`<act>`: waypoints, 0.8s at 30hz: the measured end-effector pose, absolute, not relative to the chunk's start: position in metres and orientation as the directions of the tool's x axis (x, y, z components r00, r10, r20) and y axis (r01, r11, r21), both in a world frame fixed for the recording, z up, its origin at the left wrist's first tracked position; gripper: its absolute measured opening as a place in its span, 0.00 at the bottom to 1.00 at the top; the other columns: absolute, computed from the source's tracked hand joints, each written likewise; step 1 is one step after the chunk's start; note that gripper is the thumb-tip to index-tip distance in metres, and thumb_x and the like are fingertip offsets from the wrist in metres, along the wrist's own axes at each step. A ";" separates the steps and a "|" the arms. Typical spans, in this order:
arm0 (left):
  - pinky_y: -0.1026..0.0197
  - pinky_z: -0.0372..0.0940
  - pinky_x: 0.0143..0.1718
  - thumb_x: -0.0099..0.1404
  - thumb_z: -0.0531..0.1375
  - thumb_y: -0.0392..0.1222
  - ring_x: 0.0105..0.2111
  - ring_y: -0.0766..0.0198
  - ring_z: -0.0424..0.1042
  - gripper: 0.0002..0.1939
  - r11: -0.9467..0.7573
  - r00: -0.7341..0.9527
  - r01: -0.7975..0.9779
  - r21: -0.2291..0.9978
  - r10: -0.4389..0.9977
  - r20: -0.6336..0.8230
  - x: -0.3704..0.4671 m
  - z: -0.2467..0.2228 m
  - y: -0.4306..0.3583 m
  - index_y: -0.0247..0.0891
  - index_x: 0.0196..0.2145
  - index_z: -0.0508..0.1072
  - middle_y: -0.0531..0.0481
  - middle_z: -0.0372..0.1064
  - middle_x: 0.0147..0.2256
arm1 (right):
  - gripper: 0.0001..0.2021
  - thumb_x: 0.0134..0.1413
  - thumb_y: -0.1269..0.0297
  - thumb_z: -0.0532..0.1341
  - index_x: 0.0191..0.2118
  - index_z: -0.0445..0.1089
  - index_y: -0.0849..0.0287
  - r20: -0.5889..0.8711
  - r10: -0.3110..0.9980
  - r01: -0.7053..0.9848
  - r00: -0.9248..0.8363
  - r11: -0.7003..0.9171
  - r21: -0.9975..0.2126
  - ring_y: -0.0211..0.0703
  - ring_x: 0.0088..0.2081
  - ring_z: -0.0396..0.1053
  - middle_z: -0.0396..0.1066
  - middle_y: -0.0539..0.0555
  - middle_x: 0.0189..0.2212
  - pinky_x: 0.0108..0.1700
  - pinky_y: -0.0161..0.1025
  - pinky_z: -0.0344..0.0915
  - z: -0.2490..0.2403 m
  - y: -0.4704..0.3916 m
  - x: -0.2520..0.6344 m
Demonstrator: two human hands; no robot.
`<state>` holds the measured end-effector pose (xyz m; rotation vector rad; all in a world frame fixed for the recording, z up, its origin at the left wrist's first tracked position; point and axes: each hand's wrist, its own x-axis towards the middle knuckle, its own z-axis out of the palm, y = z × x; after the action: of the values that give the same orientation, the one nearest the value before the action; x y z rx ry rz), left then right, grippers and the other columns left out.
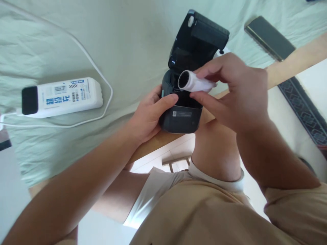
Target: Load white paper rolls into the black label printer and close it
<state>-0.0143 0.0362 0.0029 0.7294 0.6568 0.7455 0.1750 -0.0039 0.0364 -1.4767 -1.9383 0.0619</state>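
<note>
White and hollow-ended, the roll (pixel 198 83) is sitting pinched between the thumb and fingers of your right hand (pixel 226 89), just above the open black case (pixel 181 119). Your left hand (pixel 153 110) is gripping that case by its side, thumb over the rim, while its lid (pixel 199 39) is standing raised. On the pale green cloth (pixel 122 41), a white power bank (pixel 63 97) is lying to the left, its cable (pixel 89 58) curving around it.

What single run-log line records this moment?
Left hand: holding dark boxy plastic device; lid: open; right hand: holding hollow white roll at device opening
</note>
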 end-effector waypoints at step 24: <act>0.62 0.71 0.44 0.58 0.73 0.37 0.41 0.64 0.75 0.24 0.396 0.568 -0.301 0.868 0.805 -0.170 -0.021 -0.003 0.035 0.43 0.50 0.72 0.52 0.76 0.42 | 0.09 0.60 0.72 0.65 0.41 0.72 0.48 0.651 0.737 0.711 -0.184 0.557 -0.430 0.45 0.42 0.81 0.82 0.46 0.36 0.45 0.46 0.75 0.005 -0.030 0.159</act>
<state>-0.0210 0.0353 -0.0029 0.9077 0.6489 0.7665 0.1587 -0.0296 0.0055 -1.1727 -1.9178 0.0375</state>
